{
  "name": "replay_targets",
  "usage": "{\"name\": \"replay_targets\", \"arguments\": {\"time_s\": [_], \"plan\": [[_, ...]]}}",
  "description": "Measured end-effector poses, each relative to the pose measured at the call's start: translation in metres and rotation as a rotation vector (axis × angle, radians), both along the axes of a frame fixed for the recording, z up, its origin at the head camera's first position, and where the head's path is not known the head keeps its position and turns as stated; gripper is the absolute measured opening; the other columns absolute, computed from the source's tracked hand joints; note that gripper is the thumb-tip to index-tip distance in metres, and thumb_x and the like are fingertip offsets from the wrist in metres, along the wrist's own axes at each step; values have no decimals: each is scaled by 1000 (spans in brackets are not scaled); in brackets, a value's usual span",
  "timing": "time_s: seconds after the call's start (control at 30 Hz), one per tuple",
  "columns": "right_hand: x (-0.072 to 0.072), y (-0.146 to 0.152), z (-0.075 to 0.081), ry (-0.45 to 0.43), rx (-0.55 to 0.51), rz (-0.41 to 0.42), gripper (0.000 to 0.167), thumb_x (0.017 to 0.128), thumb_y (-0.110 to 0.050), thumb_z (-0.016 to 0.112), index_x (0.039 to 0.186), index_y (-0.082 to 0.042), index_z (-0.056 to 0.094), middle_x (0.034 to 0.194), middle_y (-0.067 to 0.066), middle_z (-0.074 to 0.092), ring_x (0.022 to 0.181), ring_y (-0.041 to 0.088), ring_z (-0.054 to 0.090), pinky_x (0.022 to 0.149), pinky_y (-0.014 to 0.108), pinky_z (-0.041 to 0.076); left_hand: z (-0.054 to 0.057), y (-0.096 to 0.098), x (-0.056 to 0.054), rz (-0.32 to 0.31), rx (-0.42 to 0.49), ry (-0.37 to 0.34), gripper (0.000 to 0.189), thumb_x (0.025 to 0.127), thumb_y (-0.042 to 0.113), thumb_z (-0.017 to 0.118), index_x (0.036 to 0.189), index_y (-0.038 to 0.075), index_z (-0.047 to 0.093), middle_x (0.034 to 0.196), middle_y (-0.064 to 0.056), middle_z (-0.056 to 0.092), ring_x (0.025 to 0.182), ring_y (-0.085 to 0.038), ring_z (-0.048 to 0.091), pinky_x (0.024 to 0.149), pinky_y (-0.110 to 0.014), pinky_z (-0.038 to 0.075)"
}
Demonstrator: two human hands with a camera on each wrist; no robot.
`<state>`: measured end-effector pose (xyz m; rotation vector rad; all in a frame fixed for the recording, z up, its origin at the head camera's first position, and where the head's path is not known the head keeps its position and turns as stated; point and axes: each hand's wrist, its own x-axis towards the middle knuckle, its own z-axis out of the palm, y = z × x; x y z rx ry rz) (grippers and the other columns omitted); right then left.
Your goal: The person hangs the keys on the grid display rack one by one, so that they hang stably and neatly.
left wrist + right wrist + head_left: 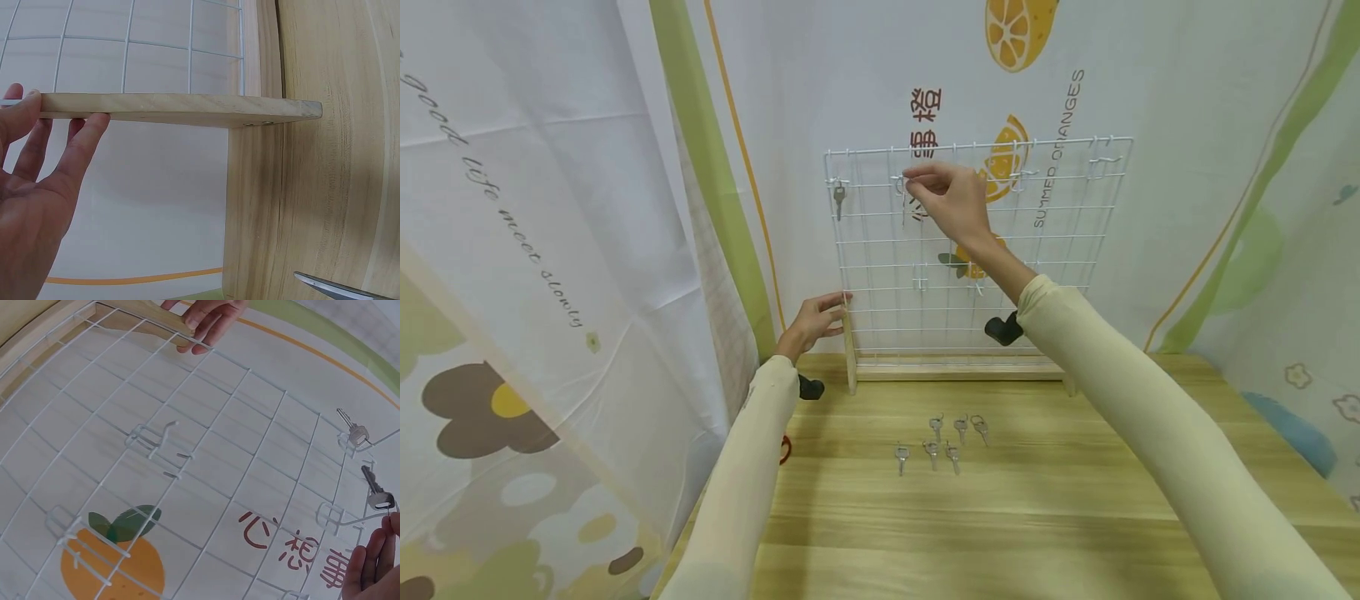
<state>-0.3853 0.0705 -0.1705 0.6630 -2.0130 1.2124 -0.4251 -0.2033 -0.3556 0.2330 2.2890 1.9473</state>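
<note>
A white wire grid [880, 254] stands upright in a wooden base [958, 373]. My left hand [812, 321] grips the wooden side post [162, 106] at the grid's left edge, thumb on one face and fingers on the other. High on the grid, my right hand [955, 200] pinches the ring of a key [380, 499] beside a wire hook [331, 515]. In the right wrist view the key touches or nearly touches that hook; whether its ring is over it I cannot tell. Another key [839, 196] hangs at the grid's upper left corner.
Several keys with rings [953, 457] lie in two rows on the wooden table [970, 533]. More wire hooks [920, 279] are fixed on the grid. A red-handled tool [786, 450] lies by the left forearm. Printed curtains [790, 100] surround the table.
</note>
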Motion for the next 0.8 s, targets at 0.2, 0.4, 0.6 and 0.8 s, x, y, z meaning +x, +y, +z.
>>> {"name": "replay_targets", "arguments": {"time_s": [0.2,0.4,0.6,0.8], "plan": [[-5,-6,6,-28,-25,-27,17,97,-10,73,112,-7,81,103,11,79,90,17,75,72,16,56,0,0,0,-2,-6,4,44,109,5,53,153,8,53,166,-13,34,147,-32,43,109,-46,53],[-11,-10,4,-53,-18,-33,16,97,-8,73,111,-5,80,104,12,79,91,19,76,73,19,59,1,1,1,-2,-7,9,44,109,5,53,153,8,53,166,-13,35,147,-32,43,109,-46,53],[-15,-10,-1,-64,6,-63,17,98,-10,73,113,-7,80,107,11,79,95,21,76,82,23,61,0,1,2,-2,-4,5,44,109,5,54,153,9,53,166,-13,35,148,-31,42,109,-47,53],[-18,-8,-4,-97,3,-31,21,98,-10,73,118,-5,78,112,14,78,101,23,75,89,25,61,-1,0,0,5,-3,8,44,109,5,54,152,8,54,166,-13,35,148,-31,41,110,-48,52]]}}
